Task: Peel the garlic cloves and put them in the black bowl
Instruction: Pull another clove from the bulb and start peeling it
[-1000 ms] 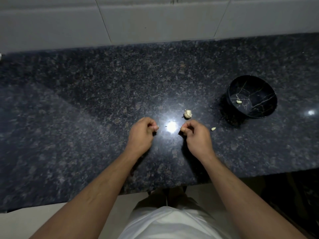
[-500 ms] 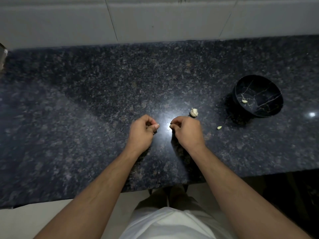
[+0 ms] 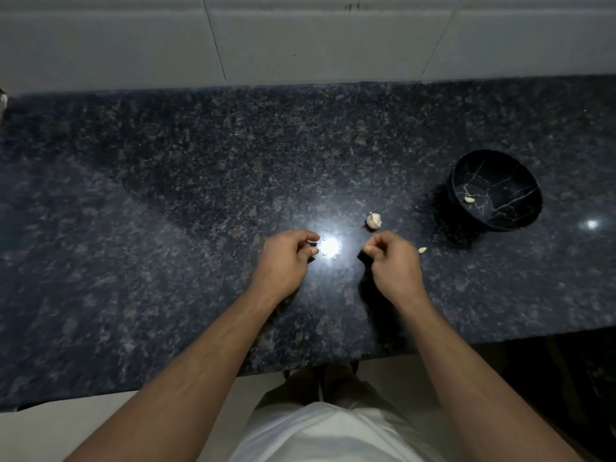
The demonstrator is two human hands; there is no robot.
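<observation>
Two hands work mid-frame: my right hand [image 3: 393,265] pinches a clove, my left hand [image 3: 283,261] curls, though on what I cannot tell (peel, perhaps). One peeled clove [image 3: 469,199] lies in the black bowl [image 3: 520,218] at right, kept near for dropping; the garlic head [image 3: 374,221] waits just above my right hand.

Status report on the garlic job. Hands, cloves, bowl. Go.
Left hand and right hand both curled over counter, contents unclear. One clove in black bowl. Garlic head and loose clove on counter. Nothing blocking the bowl.
</observation>
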